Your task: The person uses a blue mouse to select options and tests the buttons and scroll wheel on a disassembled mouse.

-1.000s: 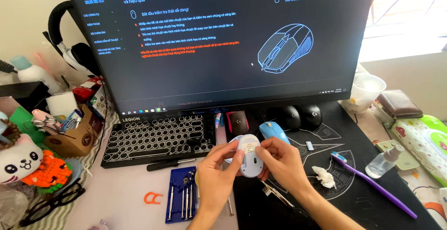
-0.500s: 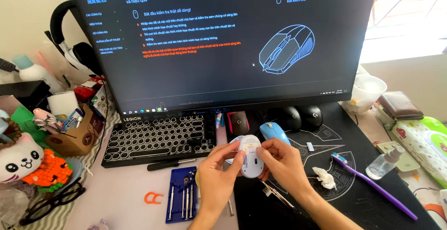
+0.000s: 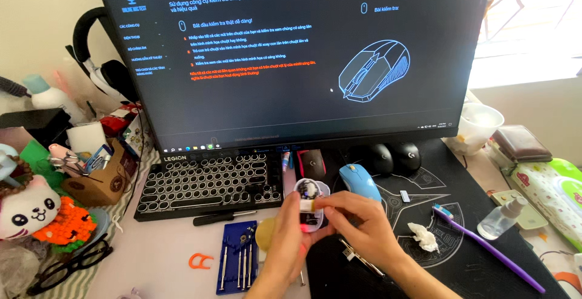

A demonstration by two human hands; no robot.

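Cluttered worktop (image 3: pixel 182 238) under a dark monitor (image 3: pixel 303 56), with a keyboard (image 3: pixel 209 184) in front of it and a blue mouse (image 3: pixel 357 181) on the black mat (image 3: pixel 461 214). Just above the mat's near edge, left hand (image 3: pixel 285 238) and right hand (image 3: pixel 357 217) each grip an opened mouse (image 3: pixel 308 205), its circuit board exposed. It looks light, stiff and fragile; best held by the shell edges, off the board.

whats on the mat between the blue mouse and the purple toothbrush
In the head view, a crumpled white tissue lies between the blue mouse and purple toothbrush.
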